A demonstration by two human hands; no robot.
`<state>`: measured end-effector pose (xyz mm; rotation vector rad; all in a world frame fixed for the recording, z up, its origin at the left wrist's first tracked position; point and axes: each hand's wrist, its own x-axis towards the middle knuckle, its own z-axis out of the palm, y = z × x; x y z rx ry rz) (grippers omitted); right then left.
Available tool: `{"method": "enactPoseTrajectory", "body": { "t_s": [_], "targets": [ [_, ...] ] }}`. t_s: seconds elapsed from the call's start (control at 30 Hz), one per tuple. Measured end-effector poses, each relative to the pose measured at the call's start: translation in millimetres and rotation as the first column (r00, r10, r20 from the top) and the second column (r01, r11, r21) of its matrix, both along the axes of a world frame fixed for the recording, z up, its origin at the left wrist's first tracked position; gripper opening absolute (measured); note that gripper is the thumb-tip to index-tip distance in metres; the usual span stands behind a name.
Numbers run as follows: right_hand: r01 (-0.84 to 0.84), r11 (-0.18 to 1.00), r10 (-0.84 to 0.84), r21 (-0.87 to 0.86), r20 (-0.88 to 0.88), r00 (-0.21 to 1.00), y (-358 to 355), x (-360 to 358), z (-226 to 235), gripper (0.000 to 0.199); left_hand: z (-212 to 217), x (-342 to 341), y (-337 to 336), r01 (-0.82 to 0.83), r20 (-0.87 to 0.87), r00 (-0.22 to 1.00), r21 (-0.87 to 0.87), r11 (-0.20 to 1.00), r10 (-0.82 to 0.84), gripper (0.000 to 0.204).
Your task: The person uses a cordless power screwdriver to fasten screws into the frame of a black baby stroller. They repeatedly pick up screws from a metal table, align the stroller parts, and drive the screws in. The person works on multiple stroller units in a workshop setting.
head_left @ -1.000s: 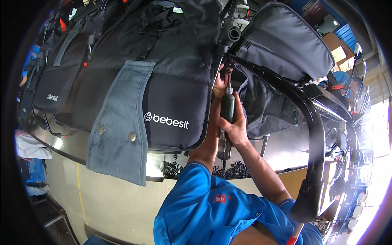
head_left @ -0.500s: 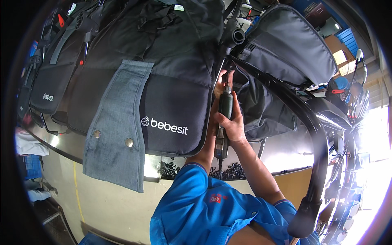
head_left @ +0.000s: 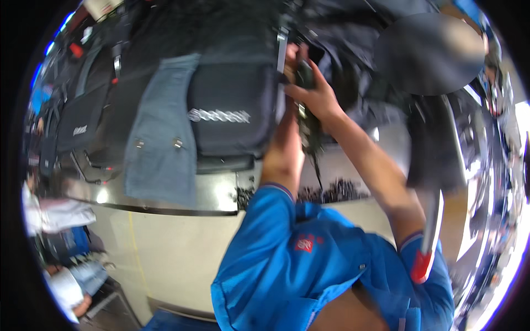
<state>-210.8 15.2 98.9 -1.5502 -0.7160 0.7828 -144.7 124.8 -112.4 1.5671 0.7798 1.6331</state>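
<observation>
While motion blur softens much of the view, the right hand [head_left: 322,100] is wrapped about a dark power tool [head_left: 309,129], thumb on the left side and fingers on the right, so its grip is closed round the tool. The tool points away from the person over the desk [head_left: 105,188], between a black padded seat [head_left: 232,135] on the left and dark loose fabric [head_left: 372,107] on the right. Just beside its far end, the left hand [head_left: 290,59] is partly covered by the tool; I cannot tell how far open its grip is or whether it has hold of anything.

A thin cord [head_left: 318,172] trails from the tool's near end toward a heap of small black pieces [head_left: 339,191], and the left arm [head_left: 283,157] hides part of that heap. On the seat lies a grey-blue cloth strip [head_left: 160,127] with 2 metal snaps, reaching down to the desk's front edge.

At the right, a large dark oval [head_left: 430,52] blocks what is behind it. Below it, a pale rod [head_left: 433,220] with a red tip [head_left: 422,269] stands before the right sleeve of the blue shirt [head_left: 259,248]. Another black seat [head_left: 83,118] is farther left, and part of another person [head_left: 66,284], in white, shows at lower left.
</observation>
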Motion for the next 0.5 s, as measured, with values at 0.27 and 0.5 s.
{"method": "enactPoseTrajectory", "body": {
  "t_s": [0.27,0.5],
  "targets": [
    [-0.17,0.984,0.141,0.051,0.357,0.923,-123,21,-26,0.095,16,-64,-77,-0.037,-0.147,0.987,0.173,0.984,0.063,0.054],
    [-0.109,0.994,0.111,-0.022,0.179,0.978,-330,41,-61,0.092,-41,-146,-267,0.678,-0.58,0.648,0.142,0.721,-0.495,0.037]
  ]
}}
